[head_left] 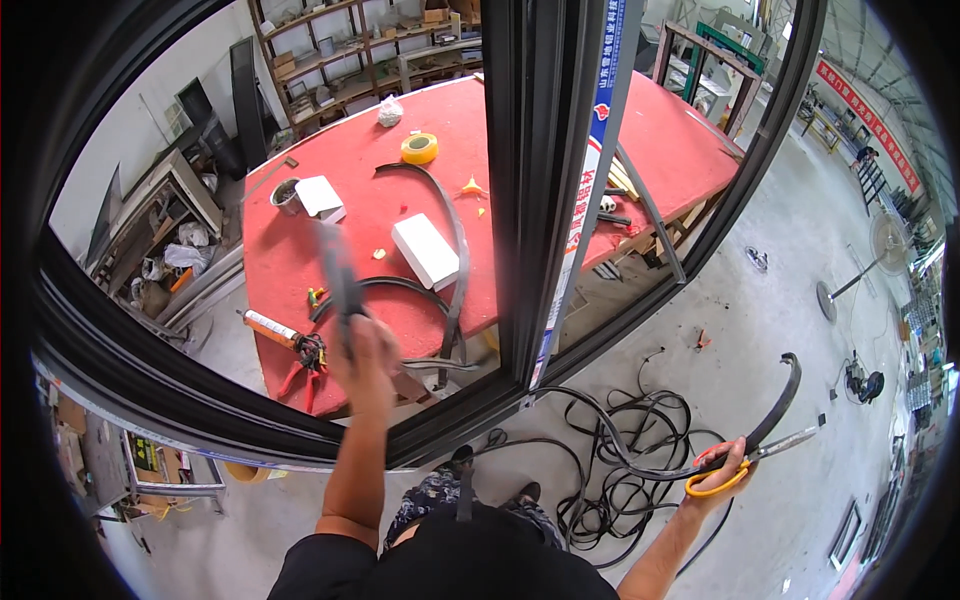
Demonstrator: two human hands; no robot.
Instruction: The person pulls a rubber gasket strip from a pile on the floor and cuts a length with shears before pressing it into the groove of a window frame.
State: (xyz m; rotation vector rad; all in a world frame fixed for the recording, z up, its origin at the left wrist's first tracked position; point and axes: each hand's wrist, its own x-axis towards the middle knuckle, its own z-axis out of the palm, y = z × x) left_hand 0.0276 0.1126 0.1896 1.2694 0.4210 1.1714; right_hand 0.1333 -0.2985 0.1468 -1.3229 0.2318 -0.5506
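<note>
My left hand [368,362], smeared by motion, reaches through the opening of a large dark window frame [520,250]. It is closed on a short dark strip [338,270], blurred, held up over the red table [300,235]. On the right, away from the frame, my right hand [730,468] is closed round scissors with orange handles [715,489], whose blades point right. The same hand also grips a black rubber sealing strip [778,405]; its free end curves upward. From there the strip runs left towards the frame's lower corner.
Loops of black strip [640,440] lie tangled on the floor by my feet. The table carries a caulking gun [272,326], red-handled pliers [300,383], a white box [426,251], yellow tape [419,149] and curved strips. A standing fan [885,240] is at the right.
</note>
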